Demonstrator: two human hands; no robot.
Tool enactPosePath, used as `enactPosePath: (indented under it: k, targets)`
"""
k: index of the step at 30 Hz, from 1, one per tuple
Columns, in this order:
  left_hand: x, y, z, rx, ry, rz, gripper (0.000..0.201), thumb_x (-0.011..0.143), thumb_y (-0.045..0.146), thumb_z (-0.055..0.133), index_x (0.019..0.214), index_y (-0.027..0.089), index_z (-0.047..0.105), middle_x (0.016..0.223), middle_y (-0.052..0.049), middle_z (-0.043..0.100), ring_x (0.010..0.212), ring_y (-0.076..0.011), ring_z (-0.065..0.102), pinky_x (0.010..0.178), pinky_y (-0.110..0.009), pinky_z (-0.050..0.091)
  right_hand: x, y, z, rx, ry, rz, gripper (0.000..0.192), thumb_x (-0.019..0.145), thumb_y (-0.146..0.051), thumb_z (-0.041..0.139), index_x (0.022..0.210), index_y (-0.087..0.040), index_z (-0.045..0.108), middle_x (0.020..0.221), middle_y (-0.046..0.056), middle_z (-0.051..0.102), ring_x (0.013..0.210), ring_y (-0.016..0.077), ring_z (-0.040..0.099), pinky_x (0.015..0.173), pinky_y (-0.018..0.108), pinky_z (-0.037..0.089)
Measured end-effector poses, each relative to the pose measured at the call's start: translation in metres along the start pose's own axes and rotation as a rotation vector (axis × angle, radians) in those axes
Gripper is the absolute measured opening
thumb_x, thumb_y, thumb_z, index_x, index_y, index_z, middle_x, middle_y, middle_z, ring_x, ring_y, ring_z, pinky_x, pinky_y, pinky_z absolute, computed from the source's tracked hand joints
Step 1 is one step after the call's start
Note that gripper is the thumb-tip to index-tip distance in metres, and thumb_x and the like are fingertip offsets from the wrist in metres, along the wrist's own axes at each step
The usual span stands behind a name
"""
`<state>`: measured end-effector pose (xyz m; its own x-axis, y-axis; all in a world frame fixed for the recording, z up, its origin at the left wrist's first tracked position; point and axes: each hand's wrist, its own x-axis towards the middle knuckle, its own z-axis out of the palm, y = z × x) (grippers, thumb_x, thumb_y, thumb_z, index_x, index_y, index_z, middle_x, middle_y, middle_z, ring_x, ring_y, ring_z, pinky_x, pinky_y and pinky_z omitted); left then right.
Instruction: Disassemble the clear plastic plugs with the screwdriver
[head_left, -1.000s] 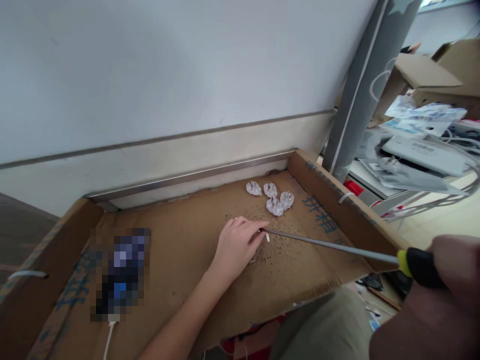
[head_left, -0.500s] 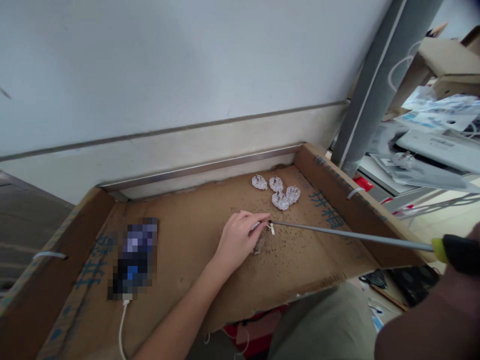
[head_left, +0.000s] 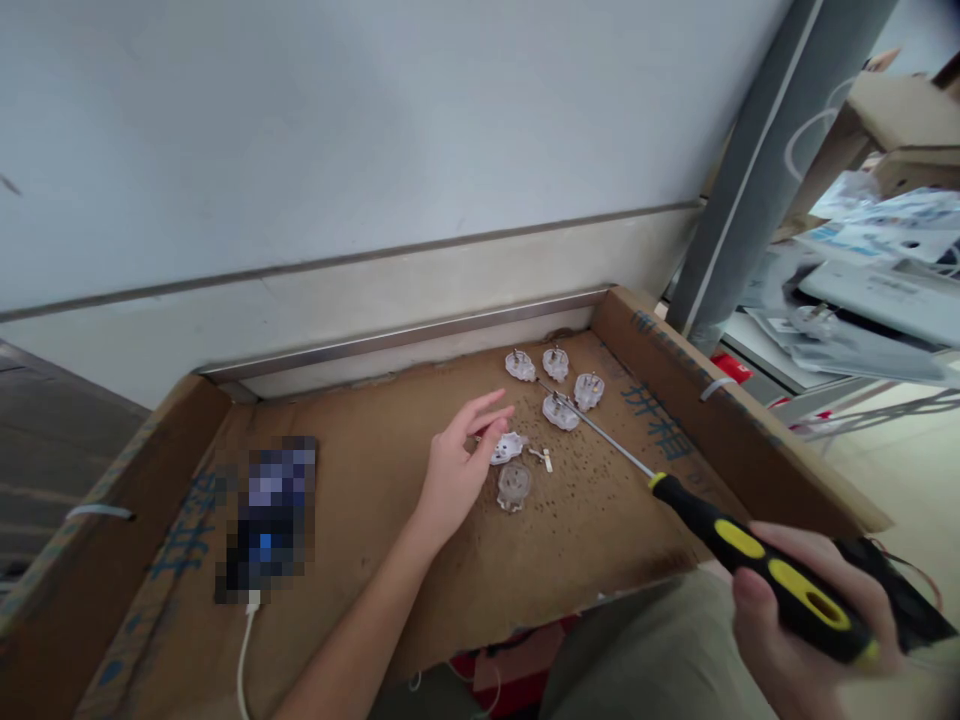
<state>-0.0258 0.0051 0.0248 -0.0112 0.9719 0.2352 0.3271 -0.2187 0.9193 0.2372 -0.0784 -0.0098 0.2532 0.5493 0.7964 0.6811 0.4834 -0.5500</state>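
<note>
A long screwdriver [head_left: 742, 545] with a black and yellow handle is in my right hand [head_left: 832, 600]; its shaft points up and left across a clear plug piece [head_left: 559, 413]. My left hand [head_left: 457, 465] hovers with its fingers apart beside a white plug part [head_left: 507, 448]; whether a fingertip touches it I cannot tell. Just below lies a round translucent plug cover [head_left: 514, 487]. To the right is a small white piece [head_left: 547, 460] with a short lead. Several other clear plug pieces with metal pins, such as this one [head_left: 519, 365], sit further back.
A cardboard tray [head_left: 360, 560] with raised sides forms the work surface, with dark specks scattered around the parts. At the left lies a blurred-out phone [head_left: 270, 510] on a white cable [head_left: 244, 660]. A grey post [head_left: 750, 190] stands beyond the right side, near bagged items [head_left: 877, 300].
The screwdriver's tip has moved up from beside my left fingers to the rear plug pieces. My left hand has opened and drawn slightly back, uncovering the white plug part and translucent cover.
</note>
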Motion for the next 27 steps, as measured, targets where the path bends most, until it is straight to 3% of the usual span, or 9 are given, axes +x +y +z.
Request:
enactPosePath:
  k: [2,6,12,17,19,22,24,27]
  targets:
    - [0.0,-0.002,-0.001,-0.046,0.017,-0.018,0.036,0.086,0.036,0.056,0.12,0.025,0.056,0.103,-0.006,0.072,0.087,-0.0162,0.068,0.082,-0.031,0.053,-0.009,0.0,-0.018,0.0,-0.031,0.014,0.027,0.076,-0.03,0.067,0.093,-0.013,0.056,0.083,0.008,0.06,0.07,0.0163,0.06,0.062,0.029,0.047]
    - [0.002,-0.005,-0.001,-0.097,0.033,-0.031,0.037,0.082,0.034,0.061,0.117,0.022,0.057,0.099,-0.007,0.072,0.087,-0.0172,0.069,0.085,-0.034,0.054,-0.016,-0.008,-0.035,-0.064,-0.141,0.066,0.025,0.077,-0.027,0.066,0.098,-0.016,0.06,0.087,0.009,0.062,0.077,0.0187,0.062,0.069,0.032,0.051]
    - [0.005,-0.003,-0.003,-0.163,0.075,-0.081,0.046,0.076,0.032,0.068,0.118,0.019,0.054,0.101,-0.01,0.071,0.089,-0.0197,0.069,0.085,-0.038,0.055,-0.036,-0.003,-0.023,0.013,-0.368,-0.16,0.046,0.073,-0.02,0.071,0.116,-0.02,0.057,0.103,0.009,0.062,0.088,0.0188,0.063,0.07,0.03,0.053]
    - [0.005,-0.001,-0.002,-0.215,0.06,-0.125,0.055,0.074,0.03,0.07,0.124,0.019,0.049,0.097,-0.009,0.072,0.091,-0.021,0.069,0.083,-0.037,0.056,-0.036,0.013,-0.013,-0.157,-0.355,-0.151,0.03,0.077,-0.022,0.067,0.106,-0.019,0.058,0.108,0.007,0.061,0.093,0.0176,0.06,0.081,0.034,0.045]
    - [0.005,-0.002,-0.002,-0.21,0.049,-0.143,0.057,0.074,0.029,0.07,0.125,0.019,0.048,0.096,-0.009,0.073,0.09,-0.0208,0.069,0.083,-0.037,0.056,-0.026,0.01,-0.006,-0.296,-0.346,-0.138,0.021,0.082,-0.028,0.062,0.1,-0.019,0.059,0.11,0.007,0.06,0.096,0.0195,0.057,0.083,0.035,0.04]
    - [0.005,-0.003,-0.002,-0.194,0.028,-0.141,0.055,0.075,0.029,0.069,0.125,0.019,0.049,0.098,-0.009,0.073,0.091,-0.0197,0.069,0.087,-0.037,0.054,-0.002,-0.007,0.018,-0.46,-0.367,-0.159,0.027,0.085,-0.031,0.056,0.109,-0.021,0.061,0.123,0.009,0.053,0.11,0.0244,0.05,0.088,0.038,0.034]
    - [0.005,-0.004,-0.002,-0.195,0.013,-0.126,0.052,0.077,0.03,0.067,0.124,0.019,0.05,0.102,-0.01,0.072,0.093,-0.0193,0.069,0.089,-0.037,0.053,0.012,-0.02,0.043,-0.411,-0.494,-0.235,0.029,0.086,-0.025,0.054,0.114,-0.025,0.06,0.125,0.006,0.051,0.111,0.0215,0.048,0.089,0.036,0.032]
    - [0.004,-0.004,-0.002,-0.177,0.004,-0.105,0.048,0.08,0.031,0.064,0.124,0.019,0.051,0.105,-0.01,0.072,0.095,-0.0196,0.068,0.089,-0.036,0.053,0.025,-0.028,0.081,-0.365,-0.637,-0.288,0.016,0.083,-0.019,0.058,0.095,-0.023,0.067,0.113,0.005,0.057,0.105,0.0206,0.049,0.083,0.034,0.029]
